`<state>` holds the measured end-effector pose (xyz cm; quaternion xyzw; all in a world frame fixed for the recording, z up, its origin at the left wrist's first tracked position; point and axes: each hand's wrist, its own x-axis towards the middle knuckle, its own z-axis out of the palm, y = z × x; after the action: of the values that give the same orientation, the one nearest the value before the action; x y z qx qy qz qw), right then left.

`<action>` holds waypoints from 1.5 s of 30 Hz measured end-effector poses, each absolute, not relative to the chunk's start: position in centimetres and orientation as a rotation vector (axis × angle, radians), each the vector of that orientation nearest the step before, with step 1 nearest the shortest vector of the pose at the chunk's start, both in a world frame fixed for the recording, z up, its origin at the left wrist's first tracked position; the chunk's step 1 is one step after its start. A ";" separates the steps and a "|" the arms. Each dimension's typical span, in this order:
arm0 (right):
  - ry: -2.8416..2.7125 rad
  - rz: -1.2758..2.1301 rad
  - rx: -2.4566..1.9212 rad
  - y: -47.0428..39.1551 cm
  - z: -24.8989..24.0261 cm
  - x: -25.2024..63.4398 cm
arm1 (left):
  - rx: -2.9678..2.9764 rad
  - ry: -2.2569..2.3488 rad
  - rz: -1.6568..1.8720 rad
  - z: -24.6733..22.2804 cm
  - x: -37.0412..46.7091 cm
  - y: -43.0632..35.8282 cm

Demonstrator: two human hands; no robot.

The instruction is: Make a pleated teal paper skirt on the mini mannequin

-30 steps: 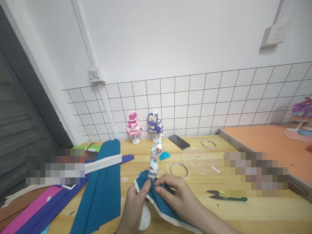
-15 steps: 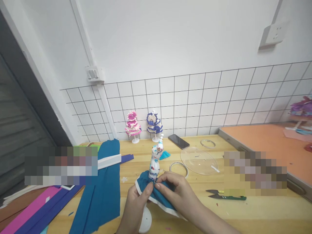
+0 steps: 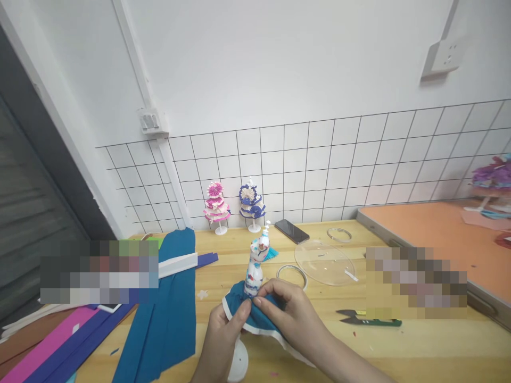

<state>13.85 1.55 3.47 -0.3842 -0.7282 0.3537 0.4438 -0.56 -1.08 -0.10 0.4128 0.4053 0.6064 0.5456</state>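
Observation:
Between my hands leans a white stand (image 3: 254, 270) with a slim, rounded body, spotted with scraps of blue and red. Its round white base (image 3: 239, 361) shows below my left hand. Gathered around the lower body is a teal strip of crepe paper (image 3: 260, 319) with a white edge, flaring out like a skirt. My left hand (image 3: 227, 332) is closed on the gathered strip, thumb pressing at the front. On the other side, my right hand (image 3: 288, 311) pinches the strip's upper edge against the stand. Both hands' lower fingers are partly hidden by the paper.
Teal crepe sheets (image 3: 171, 308) lie at left beside pink and purple strips. Thread snips (image 3: 371, 319), a clear disc (image 3: 325, 261), tape rolls (image 3: 293, 276) and a phone (image 3: 292, 231) lie to the right. Two decorated paper trees (image 3: 216, 208) stand by the wall.
The stand's top has tipped slightly to the right. The strip's white edge on the right hangs a little further out. Both hands keep nearly the same grip.

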 end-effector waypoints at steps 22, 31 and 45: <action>-1.856 0.709 -0.979 1.1 3.0 13.5 | 0.820 1.008 1.484 0.9 0.3 -1.2; -1.901 0.759 -0.972 1.1 3.5 13.9 | 0.670 0.888 1.529 1.1 -0.1 -1.0; -1.948 0.787 -0.741 0.7 3.9 13.9 | 0.765 0.838 1.451 0.7 -0.1 -1.1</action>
<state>13.94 0.72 3.94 -0.2986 -0.7847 0.3171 0.4412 -0.10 -1.07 0.68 0.3305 0.3623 0.6274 0.6049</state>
